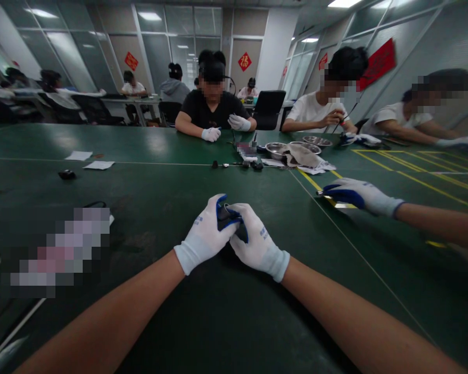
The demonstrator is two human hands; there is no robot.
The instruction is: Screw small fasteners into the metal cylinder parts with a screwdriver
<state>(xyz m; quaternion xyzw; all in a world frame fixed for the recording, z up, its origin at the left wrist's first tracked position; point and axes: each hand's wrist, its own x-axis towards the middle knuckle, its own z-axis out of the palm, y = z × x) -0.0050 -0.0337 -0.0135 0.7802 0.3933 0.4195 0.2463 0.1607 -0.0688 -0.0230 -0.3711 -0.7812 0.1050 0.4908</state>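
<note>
My left hand (205,229) and my right hand (256,237), both in white gloves with blue palms, meet above the green table (152,306). Between them they hold a small black object (226,215) with a shiny edge. Fingers of both hands wrap round it and cover most of its surface, so I cannot make out its kind.
A co-worker's gloved hand (354,194) reaches in from the right. Metal bowls (276,150), a grey cloth (301,156) and small black parts (246,164) lie ahead. At left are a black object (66,175), white papers (99,165) and a pixelated item (68,244).
</note>
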